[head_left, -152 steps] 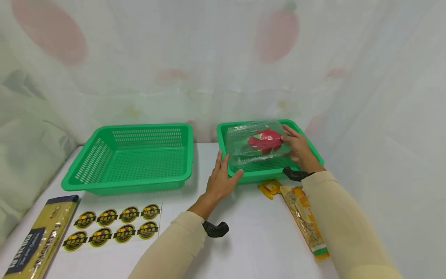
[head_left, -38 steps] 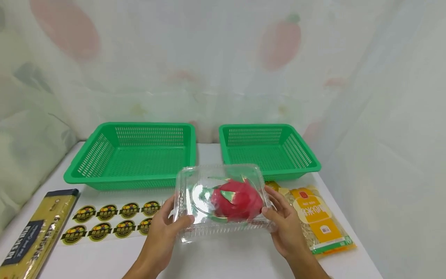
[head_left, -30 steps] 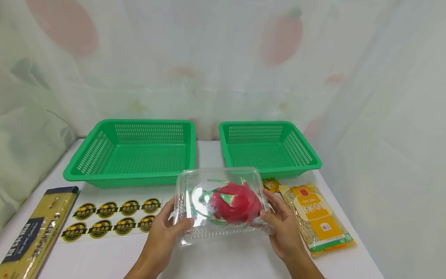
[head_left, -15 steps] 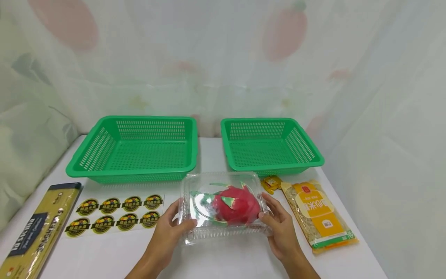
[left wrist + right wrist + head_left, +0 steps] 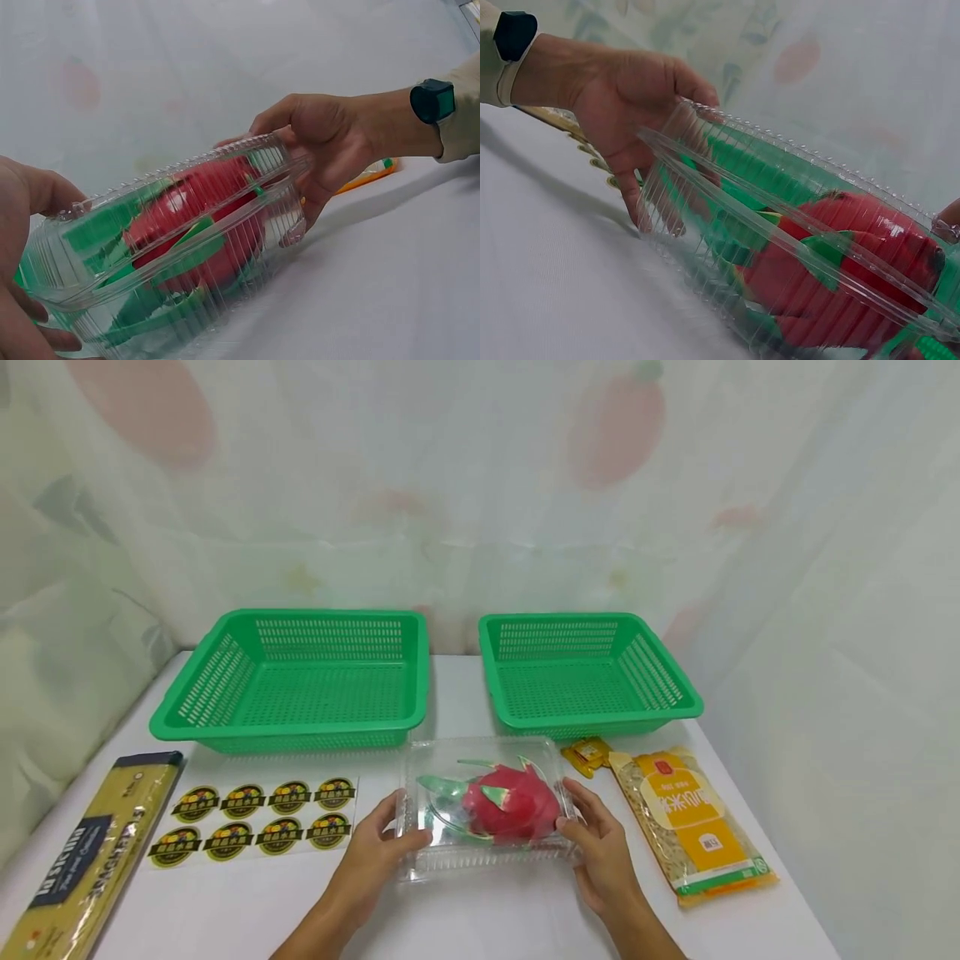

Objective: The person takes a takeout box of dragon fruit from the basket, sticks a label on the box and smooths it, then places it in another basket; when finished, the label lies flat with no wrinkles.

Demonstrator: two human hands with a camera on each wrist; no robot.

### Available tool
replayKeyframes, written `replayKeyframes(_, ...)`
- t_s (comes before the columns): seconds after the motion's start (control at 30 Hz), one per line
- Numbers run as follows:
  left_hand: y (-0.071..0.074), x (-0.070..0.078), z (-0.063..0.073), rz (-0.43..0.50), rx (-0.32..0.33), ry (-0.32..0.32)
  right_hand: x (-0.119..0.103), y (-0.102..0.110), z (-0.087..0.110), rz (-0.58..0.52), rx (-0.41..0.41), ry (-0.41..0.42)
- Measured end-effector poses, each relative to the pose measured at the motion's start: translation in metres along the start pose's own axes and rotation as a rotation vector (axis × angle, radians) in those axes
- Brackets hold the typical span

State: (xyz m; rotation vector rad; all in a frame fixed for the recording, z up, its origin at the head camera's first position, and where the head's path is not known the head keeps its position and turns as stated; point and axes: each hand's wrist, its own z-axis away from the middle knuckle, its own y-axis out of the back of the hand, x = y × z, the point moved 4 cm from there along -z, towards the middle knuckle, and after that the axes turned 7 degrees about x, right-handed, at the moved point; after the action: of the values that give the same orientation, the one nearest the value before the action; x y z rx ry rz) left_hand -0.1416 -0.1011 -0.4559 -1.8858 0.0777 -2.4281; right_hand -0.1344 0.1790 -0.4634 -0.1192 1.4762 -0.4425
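The head view looked forward and down over the clear container; both wrist views shared it, close, from opposite ends.

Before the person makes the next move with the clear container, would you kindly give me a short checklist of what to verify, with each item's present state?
1. Left hand holding one end of the clear container: ok.
2. Right hand holding the opposite end: ok.
3. Dragon fruit inside the container: ok.
4. Container closed all round: cannot tell; the hands cover parts of its edge.
5. A hand free for another item: not ok; both hold the container.
6. Sticker sheet lying flat, apart from the container: ok; it is on the table to the left.
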Motion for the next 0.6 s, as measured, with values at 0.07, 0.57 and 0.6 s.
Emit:
replayKeyframes(0.07,0.003,-0.002,0.001,-0.009,0.013,0.009,0.004,-0.001,-0.001,0.019,0.003,-0.014)
replayKeyframes(0.57,0.012,0.000,0.000,-0.078,0.077,-0.024,0.000,0.000,0.002,0.122,-0.016,-0.035)
replayKeyframes(0.6,0.014,0.001,0.001,-0.082,0.085,-0.028,0.000,-0.001,0.002,0.124,-0.019,-0.036)
